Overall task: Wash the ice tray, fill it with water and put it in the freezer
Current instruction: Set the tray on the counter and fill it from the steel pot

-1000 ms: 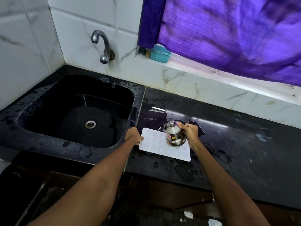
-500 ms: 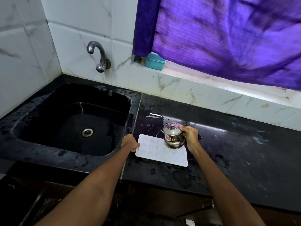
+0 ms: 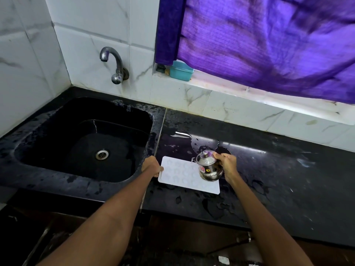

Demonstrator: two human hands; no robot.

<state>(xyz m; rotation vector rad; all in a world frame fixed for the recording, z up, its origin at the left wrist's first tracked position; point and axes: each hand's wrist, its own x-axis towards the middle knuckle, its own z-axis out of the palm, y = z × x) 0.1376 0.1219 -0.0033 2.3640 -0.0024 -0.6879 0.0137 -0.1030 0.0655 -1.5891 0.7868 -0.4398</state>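
Right hand grips a small steel kettle, tilted, spout over the ice tray. Left hand pinches the tray's edge nearest the sink. Tray lies flat on wet black counter, just beside the sink.

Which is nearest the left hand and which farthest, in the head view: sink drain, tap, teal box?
From the left hand:
1. Sink drain, to its left in the basin.
2. Tap, on the wall behind the sink.
3. Teal box, up on the window ledge; close to the tap's distance.
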